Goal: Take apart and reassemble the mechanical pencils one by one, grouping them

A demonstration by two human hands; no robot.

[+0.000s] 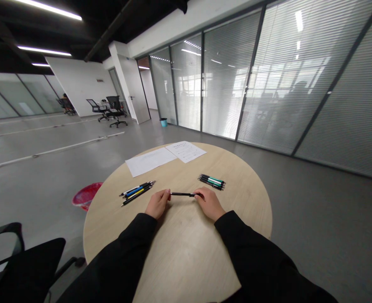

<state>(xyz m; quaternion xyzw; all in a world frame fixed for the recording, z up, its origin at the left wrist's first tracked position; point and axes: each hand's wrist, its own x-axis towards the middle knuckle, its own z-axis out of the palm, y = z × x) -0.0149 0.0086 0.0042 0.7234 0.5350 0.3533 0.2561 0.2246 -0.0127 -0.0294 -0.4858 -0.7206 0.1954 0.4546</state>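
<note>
1. A loose row of slim pens with white, blue, yellow and black barrels (137,192) lies slantwise on the left, just beside the person's left hand (158,203).
2. A tighter row of black, white and green pens (211,182) sits side by side just beyond the right hand (209,203), the nearest of its pens close to the knuckles.
3. Farther out, near the far rim, a blank-looking white sheet (151,161) meets a white sheet printed with dark lines (186,151); the print is too small to read.
4. Held crosswise between the two hands is a slender black pen (182,194), its left end pinched by the left hand's thumb and fingers, its right end gripped by the right hand. Whether it touches the wood below cannot be told.
5. Black sleeves (251,248) reach in from the near side over a round, pale wood-grain desk (186,252).
6. A red plastic basin (86,195) stands on the grey floor (315,210) beyond the desk's left edge, a black chair (31,269) nearer by.
7. Behind, glass partitions with pale blinds (274,75) line the office, with a small turquoise bin (163,122) beside them and black swivel chairs (116,111) near a white door (135,90).
</note>
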